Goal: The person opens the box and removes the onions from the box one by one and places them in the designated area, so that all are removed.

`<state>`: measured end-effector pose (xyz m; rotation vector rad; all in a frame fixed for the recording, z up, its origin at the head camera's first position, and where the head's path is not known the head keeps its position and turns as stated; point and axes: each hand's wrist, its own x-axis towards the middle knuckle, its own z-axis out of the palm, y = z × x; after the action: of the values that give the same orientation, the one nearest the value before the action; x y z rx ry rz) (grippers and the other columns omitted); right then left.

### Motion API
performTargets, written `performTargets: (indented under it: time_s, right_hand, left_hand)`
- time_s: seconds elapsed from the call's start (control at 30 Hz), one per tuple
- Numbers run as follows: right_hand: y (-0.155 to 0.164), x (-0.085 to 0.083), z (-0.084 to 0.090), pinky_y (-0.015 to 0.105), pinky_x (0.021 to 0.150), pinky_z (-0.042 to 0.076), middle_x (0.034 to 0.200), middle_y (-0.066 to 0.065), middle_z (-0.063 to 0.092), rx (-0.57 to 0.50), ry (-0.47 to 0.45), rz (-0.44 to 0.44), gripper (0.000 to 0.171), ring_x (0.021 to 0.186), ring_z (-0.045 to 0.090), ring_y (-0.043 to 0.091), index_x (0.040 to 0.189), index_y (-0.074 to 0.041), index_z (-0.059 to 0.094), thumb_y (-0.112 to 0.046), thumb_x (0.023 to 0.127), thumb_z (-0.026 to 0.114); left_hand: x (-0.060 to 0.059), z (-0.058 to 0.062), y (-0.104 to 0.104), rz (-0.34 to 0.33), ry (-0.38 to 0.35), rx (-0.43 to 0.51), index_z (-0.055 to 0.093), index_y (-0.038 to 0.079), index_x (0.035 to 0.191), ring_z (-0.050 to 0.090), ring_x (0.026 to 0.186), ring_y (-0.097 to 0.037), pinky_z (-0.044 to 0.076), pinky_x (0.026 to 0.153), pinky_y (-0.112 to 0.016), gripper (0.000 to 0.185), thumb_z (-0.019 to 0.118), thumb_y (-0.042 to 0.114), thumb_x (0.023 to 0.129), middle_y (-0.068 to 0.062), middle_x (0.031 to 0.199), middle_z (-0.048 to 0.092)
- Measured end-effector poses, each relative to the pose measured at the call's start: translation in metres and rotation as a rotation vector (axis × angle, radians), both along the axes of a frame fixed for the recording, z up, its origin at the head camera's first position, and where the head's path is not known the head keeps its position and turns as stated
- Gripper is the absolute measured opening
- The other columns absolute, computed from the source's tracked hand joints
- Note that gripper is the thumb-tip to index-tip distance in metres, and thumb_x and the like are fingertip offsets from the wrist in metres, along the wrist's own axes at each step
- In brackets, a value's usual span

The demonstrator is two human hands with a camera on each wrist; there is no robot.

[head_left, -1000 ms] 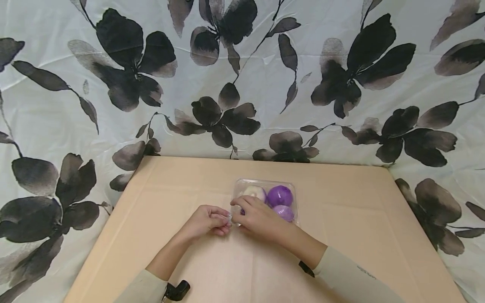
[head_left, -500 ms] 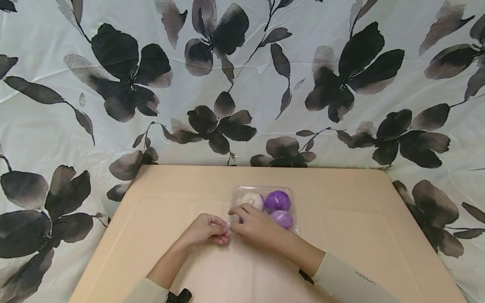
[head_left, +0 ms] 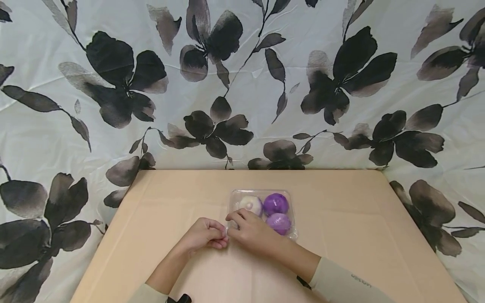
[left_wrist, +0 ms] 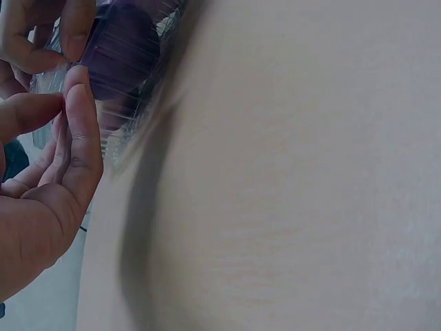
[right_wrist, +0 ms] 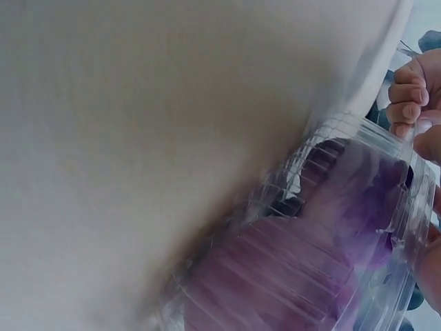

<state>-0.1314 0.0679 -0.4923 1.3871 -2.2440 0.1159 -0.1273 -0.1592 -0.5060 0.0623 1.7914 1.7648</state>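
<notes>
A clear plastic clamshell box (head_left: 291,225) lies on the board with several round, onion-like things inside. Two are purple (head_left: 275,204) and one is whitish with a purple edge (head_left: 251,204). Purple also shows through the ribbed wall in both wrist views. My left hand (head_left: 206,233) pinches the edge of the box at its near left corner between thumb and index finger. Right beside those fingertips, my right hand (head_left: 254,231) reaches across the front of the box and pinches the same edge. That hand hides part of the box's near left.
A tan board (head_left: 182,189) carries the box and spreads out on all sides of it. Behind and beside it hangs a white cloth (head_left: 273,97) with dark flower prints. A black wrist strap piece (head_left: 183,299) shows below the left sleeve.
The head view has tilted up slightly, so the board and box appear lower. Both hands stay at the same corner of the box with hardly any movement.
</notes>
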Motion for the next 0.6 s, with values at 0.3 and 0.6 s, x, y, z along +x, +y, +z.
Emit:
performTargets:
  time_s: [0.3,0.6]
  right_hand:
    - [-0.0022,0.0032,0.0019,0.026,0.102,0.055,0.125,0.002,0.064,0.001,-0.041,-0.023,0.009,0.115,0.060,0.018,0.096,-0.020,0.068,-0.011,0.093,0.068]
    - [-0.0033,0.0006,0.0037,0.026,0.101,0.055,0.124,0.003,0.065,-0.050,-0.054,-0.014,0.008,0.115,0.060,0.020,0.089,-0.017,0.064,-0.012,0.095,0.066]
  left_hand:
    - [0.0010,-0.0028,0.0006,0.010,0.033,-0.016,0.066,-0.014,0.098,0.074,0.070,-0.014,0.066,0.065,-0.023,0.012,0.061,-0.005,0.092,-0.009,0.081,0.076]
    - [0.0010,-0.0013,-0.0009,-0.006,0.070,-0.047,0.065,-0.018,0.104,0.075,0.071,-0.016,0.066,0.066,-0.025,0.019,0.062,-0.003,0.092,-0.013,0.084,0.077]
